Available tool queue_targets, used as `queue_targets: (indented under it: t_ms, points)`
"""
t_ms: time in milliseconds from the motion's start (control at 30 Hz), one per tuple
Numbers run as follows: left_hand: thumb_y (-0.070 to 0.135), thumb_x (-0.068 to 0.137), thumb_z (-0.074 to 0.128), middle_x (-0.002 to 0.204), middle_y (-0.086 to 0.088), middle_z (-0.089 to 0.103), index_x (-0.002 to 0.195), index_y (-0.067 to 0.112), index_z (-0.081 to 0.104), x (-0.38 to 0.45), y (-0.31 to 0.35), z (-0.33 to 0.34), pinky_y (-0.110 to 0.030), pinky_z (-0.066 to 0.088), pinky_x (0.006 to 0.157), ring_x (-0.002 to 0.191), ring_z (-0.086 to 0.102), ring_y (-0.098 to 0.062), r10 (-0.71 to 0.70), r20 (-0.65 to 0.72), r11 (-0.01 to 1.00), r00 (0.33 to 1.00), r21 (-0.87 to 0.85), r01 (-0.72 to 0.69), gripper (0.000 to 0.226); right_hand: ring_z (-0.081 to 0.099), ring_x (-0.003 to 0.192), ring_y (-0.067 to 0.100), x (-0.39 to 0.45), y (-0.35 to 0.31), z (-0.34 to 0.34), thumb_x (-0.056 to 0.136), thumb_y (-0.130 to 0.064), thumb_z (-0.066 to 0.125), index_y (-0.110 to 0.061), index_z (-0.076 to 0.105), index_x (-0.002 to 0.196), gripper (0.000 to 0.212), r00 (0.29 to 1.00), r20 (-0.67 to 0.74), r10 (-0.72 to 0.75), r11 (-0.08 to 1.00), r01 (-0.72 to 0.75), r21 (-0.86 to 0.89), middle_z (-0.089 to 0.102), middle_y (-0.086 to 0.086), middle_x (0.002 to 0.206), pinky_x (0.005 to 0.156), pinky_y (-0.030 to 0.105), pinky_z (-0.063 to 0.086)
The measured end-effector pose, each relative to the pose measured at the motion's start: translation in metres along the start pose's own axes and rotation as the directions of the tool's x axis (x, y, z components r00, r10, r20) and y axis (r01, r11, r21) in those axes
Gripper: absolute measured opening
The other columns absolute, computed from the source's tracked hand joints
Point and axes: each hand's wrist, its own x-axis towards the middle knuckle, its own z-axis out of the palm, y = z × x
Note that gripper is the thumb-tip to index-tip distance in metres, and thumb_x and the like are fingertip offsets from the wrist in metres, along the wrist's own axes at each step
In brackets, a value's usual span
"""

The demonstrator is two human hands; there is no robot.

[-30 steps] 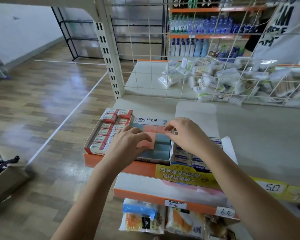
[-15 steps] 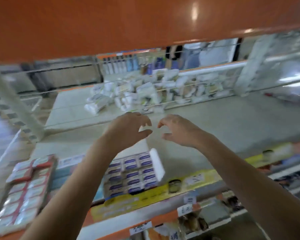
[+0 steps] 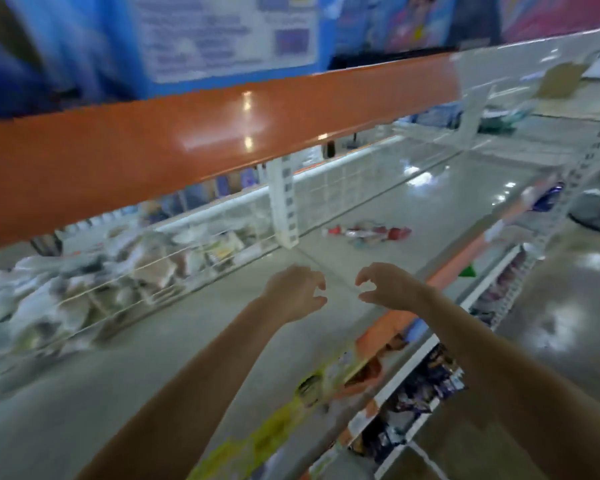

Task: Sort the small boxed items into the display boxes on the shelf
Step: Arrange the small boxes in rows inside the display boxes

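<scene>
Both my left hand [image 3: 297,293] and right hand [image 3: 388,287] hover loosely curled, empty, above the shelf [image 3: 201,341]; small boxes, out of view, likely light, stiff, best pinched by sides.

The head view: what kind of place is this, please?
Most likely a small shop. Long shelves with an orange front edge run across, yellow price strips sit along the edge, and packaged goods lie behind a wire divider.

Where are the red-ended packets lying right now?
Head view: the red-ended packets lie on the pale shelf, beyond and right of both hands, just right of the white upright.
</scene>
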Motion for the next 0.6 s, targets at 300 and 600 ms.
queue_targets:
  t_ms: [300,600]
  points:
    - [0.037,0.091,0.052,0.129,-0.006,0.053,0.13,0.024,0.05,0.153,0.042,0.027,-0.034,0.038,0.097,0.123,0.043,-0.023,-0.056,-0.009,0.997,0.998,0.052,0.056,0.041,0.051,0.118,0.027,0.07,0.135,-0.035,0.087,-0.018,0.058,-0.013,0.056,0.124,0.037,0.98,-0.148,0.133,0.991,-0.127,0.052,0.054,0.01,0.127,0.096,0.031,0.038]
    - [0.019,0.09,0.052,0.135,-0.004,0.049,0.131,0.019,0.047,0.208,0.038,0.045,-0.036,0.042,0.093,0.123,0.045,-0.026,-0.079,-0.074,0.997,0.994,0.016,0.081,0.042,0.054,0.109,0.034,0.123,0.138,-0.019,0.083,-0.032,0.063,-0.004,0.054,0.116,0.044,0.925,-0.286,0.249,0.958,-0.192,0.213,0.055,0.016,0.115,0.084,0.038,0.045]
